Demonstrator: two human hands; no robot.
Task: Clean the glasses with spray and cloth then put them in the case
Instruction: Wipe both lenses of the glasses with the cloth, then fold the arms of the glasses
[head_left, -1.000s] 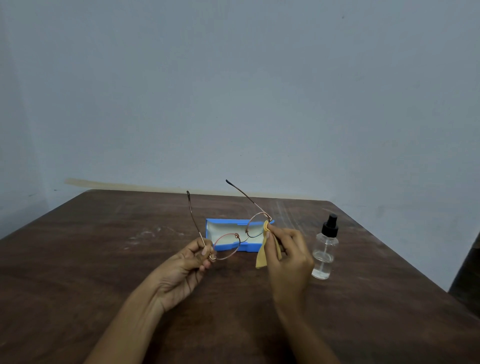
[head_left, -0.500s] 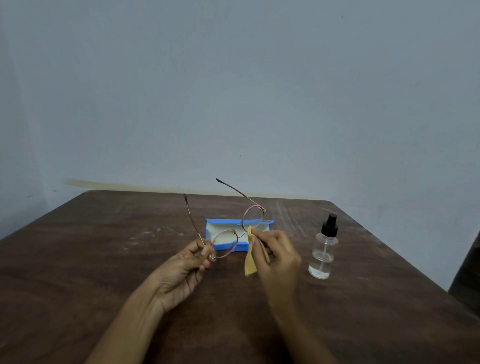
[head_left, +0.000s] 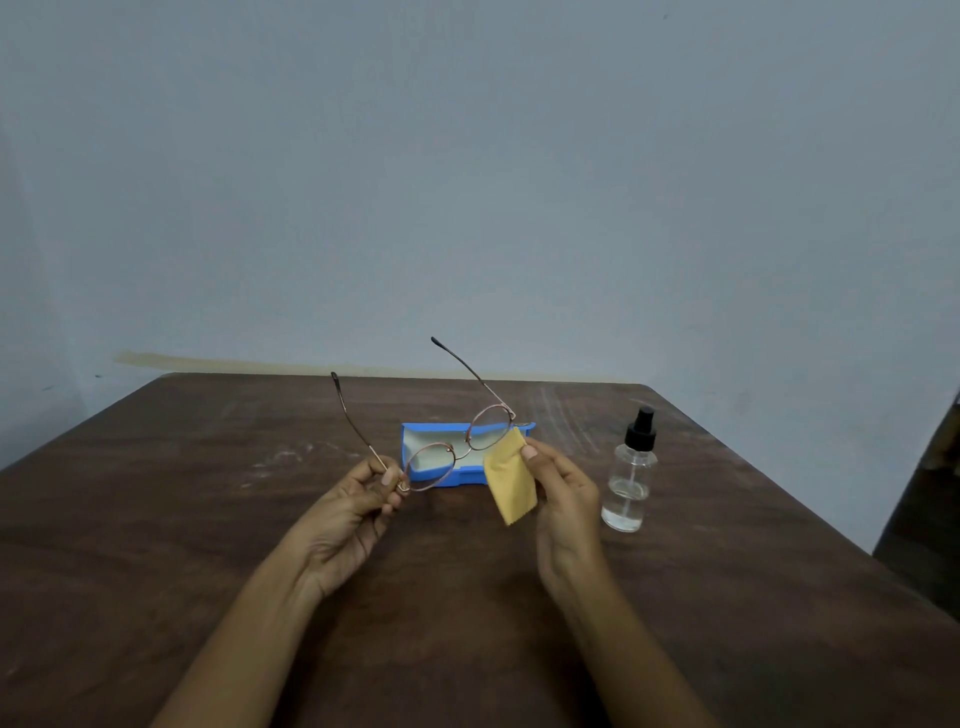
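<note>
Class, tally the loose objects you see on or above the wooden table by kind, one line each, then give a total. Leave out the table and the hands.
Glasses: 1
Cloth: 1
Case: 1
Spray bottle: 1
Total: 4

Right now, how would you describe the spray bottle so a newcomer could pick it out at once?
Start at the dark wooden table and look to its right side, just past the right hand holding the yellow cloth. The spray bottle stands upright there by itself. It is small and clear with a black pump top, unlike the flat blue case lying open behind the glasses.
</note>
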